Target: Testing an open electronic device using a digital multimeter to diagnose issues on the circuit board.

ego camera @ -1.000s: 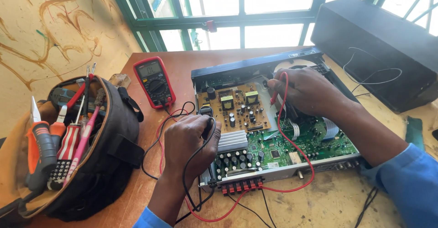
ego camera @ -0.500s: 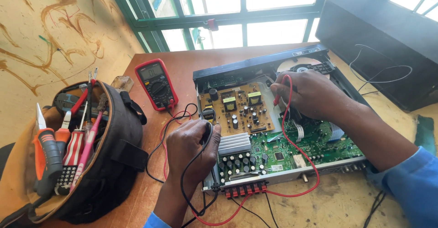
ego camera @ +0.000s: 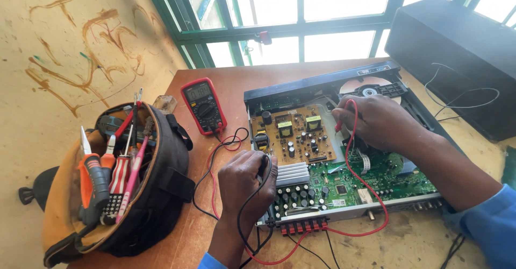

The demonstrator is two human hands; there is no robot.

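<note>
Head view: looking down on a wooden tabletop [ego camera: 236, 86] by a green-framed window [ego camera: 301, 27]
Left hand [ego camera: 244, 183]: resting at the near left edge of an opened player chassis [ego camera: 322, 99]; fingers curling shut around a black probe [ego camera: 264, 164], tip pointing at the brown circuit board [ego camera: 298, 134]
Right hand [ego camera: 379, 121]: lying over the chassis middle; fingers pinching a red probe [ego camera: 339, 125] down beside the brown board's right edge
Leads: red lead [ego camera: 371, 215] looping over the green circuit board [ego camera: 371, 175]; black lead [ego camera: 201, 185] trailing back toward the red multimeter [ego camera: 203, 106], lying flat left of the chassis
Left side: tool bag [ego camera: 123, 193] standing open, holding screwdrivers [ego camera: 115, 167]
Far right: black speaker box [ego camera: 451, 48] standing behind the chassis
</note>
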